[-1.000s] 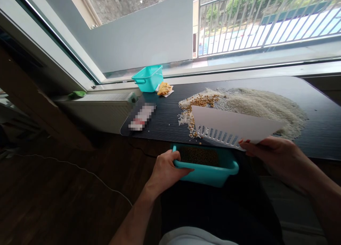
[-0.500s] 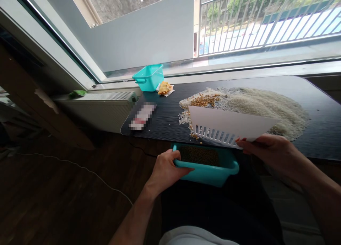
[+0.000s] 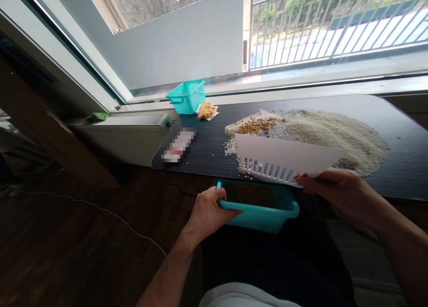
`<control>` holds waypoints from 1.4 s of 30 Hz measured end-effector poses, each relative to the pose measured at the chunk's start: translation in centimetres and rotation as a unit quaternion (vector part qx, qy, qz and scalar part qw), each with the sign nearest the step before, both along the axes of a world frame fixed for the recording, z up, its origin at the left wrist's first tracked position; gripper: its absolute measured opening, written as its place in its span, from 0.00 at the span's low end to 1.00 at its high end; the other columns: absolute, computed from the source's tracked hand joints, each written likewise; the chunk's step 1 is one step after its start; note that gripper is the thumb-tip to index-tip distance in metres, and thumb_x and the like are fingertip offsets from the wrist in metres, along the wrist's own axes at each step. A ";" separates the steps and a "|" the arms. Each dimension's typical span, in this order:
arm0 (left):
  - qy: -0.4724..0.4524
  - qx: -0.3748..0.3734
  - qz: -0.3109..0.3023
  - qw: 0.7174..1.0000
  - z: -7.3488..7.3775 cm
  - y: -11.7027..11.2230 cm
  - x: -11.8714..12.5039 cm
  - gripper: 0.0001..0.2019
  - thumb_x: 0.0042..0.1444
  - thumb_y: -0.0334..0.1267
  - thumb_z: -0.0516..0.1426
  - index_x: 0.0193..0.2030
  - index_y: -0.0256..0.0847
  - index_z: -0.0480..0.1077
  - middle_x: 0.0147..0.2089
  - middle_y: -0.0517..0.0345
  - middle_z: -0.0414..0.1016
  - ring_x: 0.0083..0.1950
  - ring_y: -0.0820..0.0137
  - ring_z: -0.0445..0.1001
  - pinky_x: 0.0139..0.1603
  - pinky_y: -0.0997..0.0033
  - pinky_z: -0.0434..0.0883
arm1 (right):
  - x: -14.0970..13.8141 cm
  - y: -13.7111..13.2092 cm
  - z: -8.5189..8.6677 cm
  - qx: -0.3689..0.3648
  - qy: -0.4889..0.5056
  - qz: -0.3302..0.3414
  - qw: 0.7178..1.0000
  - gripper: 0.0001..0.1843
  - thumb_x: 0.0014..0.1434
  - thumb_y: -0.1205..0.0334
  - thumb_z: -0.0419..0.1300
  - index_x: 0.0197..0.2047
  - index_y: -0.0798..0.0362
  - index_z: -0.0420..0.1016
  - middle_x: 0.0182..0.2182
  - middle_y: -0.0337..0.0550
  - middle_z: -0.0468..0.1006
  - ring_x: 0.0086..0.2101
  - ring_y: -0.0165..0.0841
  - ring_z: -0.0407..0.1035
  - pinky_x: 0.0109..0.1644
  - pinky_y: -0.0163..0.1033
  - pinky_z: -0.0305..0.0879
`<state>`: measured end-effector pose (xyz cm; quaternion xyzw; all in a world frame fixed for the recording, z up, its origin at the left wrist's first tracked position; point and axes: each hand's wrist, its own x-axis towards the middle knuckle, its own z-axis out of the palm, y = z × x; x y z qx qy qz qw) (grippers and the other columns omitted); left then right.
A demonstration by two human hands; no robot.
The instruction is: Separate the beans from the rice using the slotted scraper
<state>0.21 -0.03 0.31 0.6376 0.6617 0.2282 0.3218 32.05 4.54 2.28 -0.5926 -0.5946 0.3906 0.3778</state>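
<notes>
My left hand [image 3: 207,212] grips the left rim of a teal plastic tub [image 3: 267,215] held just below the front edge of the black table [image 3: 207,151]; the tub holds brownish beans. My right hand [image 3: 331,192] is closed on a white slotted scraper [image 3: 284,157] that stands on edge on the table, near the front edge above the tub. A few yellow beans [image 3: 245,173] lie by its slotted lower edge. Behind the scraper spreads a pile of white rice [image 3: 327,133] with a patch of yellow beans [image 3: 256,126] at its left.
A second teal tub [image 3: 186,96] stands at the table's back left, next to a yellow crumpled wrapper [image 3: 206,110]. A blurred flat packet [image 3: 179,145] lies left of the rice. A radiator [image 3: 130,135] sits left of the table; a white cable [image 3: 100,211] crosses the wooden floor.
The scraper and my right hand have shifted slightly left and toward the table's front edge. My left hand and the tub have stayed where they were.
</notes>
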 end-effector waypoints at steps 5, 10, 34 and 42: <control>0.009 0.012 -0.003 1.000 0.0 0.1 0.0 0.28 0.44 0.39 0.78 0.22 0.45 0.59 0.27 0.70 0.60 0.30 0.73 0.60 0.33 0.69 0.55 | 0.1 -0.5 0.8 -0.011 0.022 -0.029 0.999 0.39 0.29 0.16 0.78 0.26 0.45 0.91 0.29 0.48 0.91 0.29 0.44 0.81 0.36 0.48 0.82; 0.002 -0.001 0.004 1.000 0.2 -0.1 0.0 0.28 0.44 0.40 0.78 0.22 0.45 0.59 0.27 0.70 0.60 0.31 0.73 0.61 0.32 0.69 0.56 | 0.1 -0.4 0.5 -0.009 0.019 -0.035 0.999 0.34 0.32 0.22 0.80 0.25 0.46 0.90 0.29 0.49 0.90 0.30 0.45 0.82 0.38 0.49 0.83; -0.014 0.006 0.004 1.000 -0.1 0.1 -0.1 0.27 0.43 0.40 0.78 0.21 0.44 0.60 0.27 0.69 0.60 0.30 0.73 0.60 0.32 0.71 0.56 | 0.2 -0.5 0.1 -0.023 0.017 0.006 1.000 0.37 0.36 0.19 0.78 0.27 0.47 0.91 0.29 0.49 0.90 0.30 0.44 0.80 0.37 0.49 0.83; 0.006 0.017 0.002 1.000 0.1 0.1 -0.1 0.28 0.43 0.40 0.79 0.21 0.44 0.60 0.26 0.70 0.59 0.29 0.73 0.59 0.32 0.71 0.55 | 0.3 -0.2 -0.1 -0.006 0.001 -0.006 1.000 0.37 0.37 0.18 0.76 0.27 0.47 0.90 0.28 0.48 0.89 0.30 0.44 0.81 0.35 0.47 0.80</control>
